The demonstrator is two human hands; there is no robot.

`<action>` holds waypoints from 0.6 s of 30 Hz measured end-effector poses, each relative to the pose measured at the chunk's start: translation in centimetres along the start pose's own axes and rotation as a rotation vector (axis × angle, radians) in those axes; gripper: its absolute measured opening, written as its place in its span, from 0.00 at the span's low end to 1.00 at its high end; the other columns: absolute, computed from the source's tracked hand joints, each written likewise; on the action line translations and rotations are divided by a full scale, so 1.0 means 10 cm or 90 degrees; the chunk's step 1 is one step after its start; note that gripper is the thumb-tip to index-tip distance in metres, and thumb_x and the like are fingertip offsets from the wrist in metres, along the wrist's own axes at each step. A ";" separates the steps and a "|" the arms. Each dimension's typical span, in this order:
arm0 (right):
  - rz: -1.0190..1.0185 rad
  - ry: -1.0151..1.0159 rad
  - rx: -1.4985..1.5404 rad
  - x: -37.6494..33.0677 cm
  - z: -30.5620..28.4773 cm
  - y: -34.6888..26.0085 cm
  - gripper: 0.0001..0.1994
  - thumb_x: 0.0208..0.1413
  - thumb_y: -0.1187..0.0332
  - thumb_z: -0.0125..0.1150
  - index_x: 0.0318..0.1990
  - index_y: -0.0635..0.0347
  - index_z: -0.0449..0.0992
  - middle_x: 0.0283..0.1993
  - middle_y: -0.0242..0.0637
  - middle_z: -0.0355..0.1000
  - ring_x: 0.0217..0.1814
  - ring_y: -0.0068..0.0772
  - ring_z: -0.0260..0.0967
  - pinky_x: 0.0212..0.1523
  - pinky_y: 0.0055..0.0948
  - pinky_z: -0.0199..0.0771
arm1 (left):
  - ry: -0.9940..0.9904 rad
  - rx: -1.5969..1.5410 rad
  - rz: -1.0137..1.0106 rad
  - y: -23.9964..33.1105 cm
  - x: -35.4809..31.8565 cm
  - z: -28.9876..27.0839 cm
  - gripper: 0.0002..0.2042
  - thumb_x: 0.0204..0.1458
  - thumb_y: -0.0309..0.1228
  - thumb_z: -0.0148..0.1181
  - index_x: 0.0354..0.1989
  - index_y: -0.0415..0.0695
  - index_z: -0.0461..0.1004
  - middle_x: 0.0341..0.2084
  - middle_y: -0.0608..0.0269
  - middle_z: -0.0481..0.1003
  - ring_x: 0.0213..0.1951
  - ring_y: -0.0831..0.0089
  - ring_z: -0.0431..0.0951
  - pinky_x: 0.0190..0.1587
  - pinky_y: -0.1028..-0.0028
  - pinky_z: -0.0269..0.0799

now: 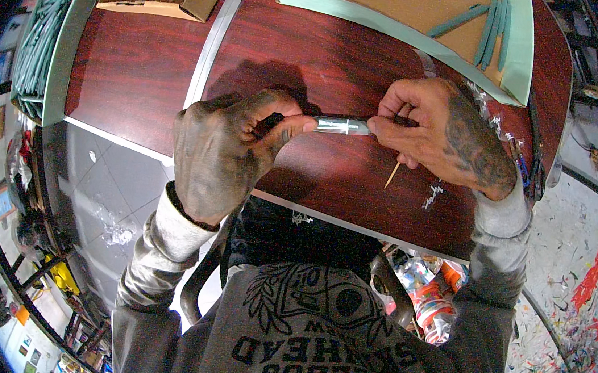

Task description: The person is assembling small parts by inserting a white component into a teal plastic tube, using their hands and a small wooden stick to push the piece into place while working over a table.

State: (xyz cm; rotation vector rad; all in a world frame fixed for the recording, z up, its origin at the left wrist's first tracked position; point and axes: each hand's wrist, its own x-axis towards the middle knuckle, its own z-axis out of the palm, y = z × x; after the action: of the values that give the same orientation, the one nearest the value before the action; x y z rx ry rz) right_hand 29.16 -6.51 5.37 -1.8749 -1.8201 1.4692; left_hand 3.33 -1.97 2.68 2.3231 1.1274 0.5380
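A short dark grey-green stick (338,126) is stretched level between my two hands, above the table. Its middle shows a glossy face with white marks. My left hand (226,150) pinches one end between thumb and fingers. The other end is gripped by the thumb and fingertips of my right hand (447,133). A thin pointed wooden pick (392,176) sticks out below the right hand's fingers, apparently held there too. The fingers cover both ends of the stick.
On the dark red table (136,75), a mint-edged cardboard tray (373,38) holds several green sticks (488,35). A brown box (136,6) contains thin white pieces. Many green sticks fill another box (58,81) at far left. White shreds (432,193) lie near my right wrist.
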 end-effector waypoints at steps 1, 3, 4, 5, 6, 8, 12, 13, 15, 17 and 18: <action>0.000 0.001 0.000 0.00 -0.01 -0.01 0.11 0.60 0.66 0.65 0.34 0.66 0.75 0.23 0.33 0.71 0.20 0.18 0.68 0.19 0.21 0.67 | 0.010 -0.010 0.009 -0.01 0.00 0.01 0.10 0.47 0.41 0.72 0.31 0.50 0.82 0.17 0.59 0.77 0.18 0.62 0.77 0.21 0.66 0.69; -0.002 0.013 -0.004 0.00 -0.01 -0.02 0.10 0.59 0.67 0.66 0.33 0.66 0.75 0.22 0.33 0.72 0.20 0.18 0.68 0.20 0.22 0.67 | 0.027 -0.028 0.016 -0.02 0.00 0.03 0.10 0.47 0.43 0.72 0.30 0.52 0.81 0.15 0.60 0.74 0.16 0.61 0.75 0.20 0.65 0.67; -0.004 0.024 -0.008 -0.01 -0.01 -0.03 0.10 0.58 0.67 0.67 0.33 0.66 0.75 0.22 0.33 0.72 0.20 0.19 0.68 0.20 0.22 0.67 | 0.033 -0.035 0.014 -0.02 -0.01 0.04 0.10 0.47 0.43 0.72 0.30 0.52 0.81 0.14 0.60 0.74 0.16 0.62 0.74 0.20 0.65 0.67; -0.014 0.038 -0.023 -0.01 0.00 -0.04 0.11 0.57 0.66 0.67 0.32 0.65 0.76 0.22 0.34 0.72 0.20 0.19 0.68 0.21 0.23 0.67 | 0.040 -0.042 0.011 -0.01 -0.01 0.04 0.10 0.47 0.43 0.72 0.30 0.52 0.81 0.14 0.61 0.74 0.15 0.62 0.74 0.20 0.65 0.66; -0.022 0.051 -0.037 -0.02 0.01 -0.04 0.11 0.56 0.66 0.68 0.31 0.65 0.76 0.22 0.34 0.72 0.21 0.20 0.68 0.21 0.24 0.67 | 0.030 -0.028 0.008 -0.01 0.00 0.04 0.10 0.47 0.43 0.72 0.30 0.52 0.81 0.14 0.61 0.73 0.15 0.62 0.74 0.20 0.65 0.66; -0.054 0.081 -0.089 -0.02 0.03 -0.02 0.11 0.53 0.66 0.69 0.30 0.65 0.76 0.22 0.35 0.72 0.22 0.21 0.68 0.23 0.27 0.67 | 0.011 -0.001 0.003 -0.01 0.02 0.02 0.10 0.47 0.44 0.72 0.29 0.52 0.81 0.13 0.61 0.73 0.15 0.62 0.73 0.19 0.64 0.65; -0.055 0.099 -0.091 -0.02 0.06 0.01 0.11 0.51 0.65 0.70 0.29 0.64 0.77 0.21 0.35 0.72 0.23 0.23 0.68 0.24 0.29 0.67 | -0.059 0.023 -0.031 0.05 0.04 -0.04 0.08 0.47 0.36 0.74 0.30 0.47 0.83 0.24 0.60 0.82 0.21 0.66 0.80 0.24 0.69 0.73; -0.063 0.098 -0.088 -0.02 0.06 0.02 0.11 0.51 0.65 0.70 0.29 0.64 0.77 0.21 0.35 0.72 0.23 0.23 0.68 0.24 0.28 0.67 | -0.058 0.028 -0.026 0.04 0.04 -0.04 0.08 0.47 0.36 0.74 0.30 0.47 0.83 0.24 0.60 0.82 0.21 0.66 0.80 0.24 0.70 0.73; -0.070 0.093 -0.085 -0.01 0.05 0.03 0.11 0.51 0.65 0.70 0.29 0.64 0.77 0.21 0.35 0.72 0.23 0.23 0.68 0.24 0.29 0.67 | -0.064 0.032 -0.030 0.04 0.05 -0.05 0.08 0.47 0.36 0.74 0.29 0.47 0.83 0.24 0.60 0.82 0.20 0.67 0.80 0.24 0.70 0.73; -0.068 0.085 -0.088 -0.01 0.04 0.03 0.11 0.51 0.65 0.70 0.29 0.64 0.77 0.21 0.35 0.72 0.23 0.24 0.68 0.24 0.29 0.67 | -0.078 0.028 -0.048 0.05 0.06 -0.07 0.07 0.48 0.36 0.73 0.29 0.48 0.83 0.24 0.60 0.82 0.20 0.67 0.80 0.24 0.70 0.73; -0.056 0.080 -0.092 -0.01 0.03 0.01 0.11 0.51 0.65 0.70 0.29 0.64 0.77 0.21 0.36 0.72 0.23 0.24 0.68 0.24 0.29 0.67 | -0.068 0.025 -0.040 0.04 0.05 -0.06 0.08 0.48 0.36 0.74 0.28 0.48 0.83 0.24 0.60 0.82 0.20 0.67 0.80 0.23 0.70 0.73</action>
State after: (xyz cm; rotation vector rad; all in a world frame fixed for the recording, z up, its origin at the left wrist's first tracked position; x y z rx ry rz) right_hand 29.04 -6.75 5.20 -1.8770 -1.9683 1.1925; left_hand 3.53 -1.62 3.48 2.3113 1.1663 0.3666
